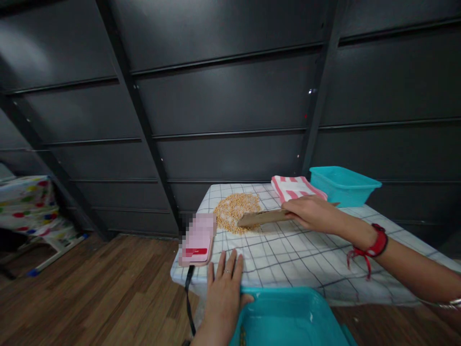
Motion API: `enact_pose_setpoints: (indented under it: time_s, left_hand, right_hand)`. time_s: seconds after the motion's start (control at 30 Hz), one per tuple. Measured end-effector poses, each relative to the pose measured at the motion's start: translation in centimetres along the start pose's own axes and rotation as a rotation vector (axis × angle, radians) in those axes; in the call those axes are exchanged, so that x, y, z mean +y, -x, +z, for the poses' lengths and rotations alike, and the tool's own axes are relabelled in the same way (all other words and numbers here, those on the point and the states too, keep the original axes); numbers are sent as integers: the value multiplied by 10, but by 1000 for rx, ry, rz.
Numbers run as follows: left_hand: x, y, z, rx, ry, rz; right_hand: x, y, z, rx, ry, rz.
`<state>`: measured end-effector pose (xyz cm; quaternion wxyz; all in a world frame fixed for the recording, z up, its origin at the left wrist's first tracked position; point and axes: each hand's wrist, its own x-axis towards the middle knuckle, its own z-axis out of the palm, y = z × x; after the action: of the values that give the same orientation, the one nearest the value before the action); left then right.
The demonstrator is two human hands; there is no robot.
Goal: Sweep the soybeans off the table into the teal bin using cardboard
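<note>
My right hand [311, 214] grips a flat brown strip [264, 217] that looks like cardboard. The strip's far end rests at the right side of a spread of yellow grains [225, 211] mixed with finer white bits on the checked cloth. My left hand [224, 290] lies flat at the table's near edge, its fingers stretched out. Its thumb is by the rim of a turquoise tub [281, 290] at the front; I cannot tell whether it presses on it. A few small dark yellow bits show inside the tub's left side.
A pink phone-like device [199, 238] with a black strap [188, 293] lies at the table's left edge. A pink-and-white cloth [293, 186] and a second turquoise tub [342, 185] stand at the back right. Dark panels [223, 101] rise behind the table [273, 259].
</note>
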<state>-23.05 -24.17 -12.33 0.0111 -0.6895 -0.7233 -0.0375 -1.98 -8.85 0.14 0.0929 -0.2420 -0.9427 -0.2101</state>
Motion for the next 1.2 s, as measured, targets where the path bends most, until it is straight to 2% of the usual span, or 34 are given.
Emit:
enact_pose_setpoints:
  time_s: [0.27,0.6,0.8,0.93,1.2]
  left_hand:
    - [0,0,3,20,-41,15]
    - [-1,0,2,-1,6,4]
    - [0,0,2,-4,4,0]
    - [0,-1,4,17,-8,12]
    - [1,0,-2,-26,27,-16]
  right_hand:
    - [-8,-10,-2,-4,-7,-21]
    - [-7,8,-18,-50,-40,-99]
    - [-13,1,-16,12,47,-68]
    - [-21,-5,-14,-7,85,-81]
    - [-23,10,-23,42,26,-149]
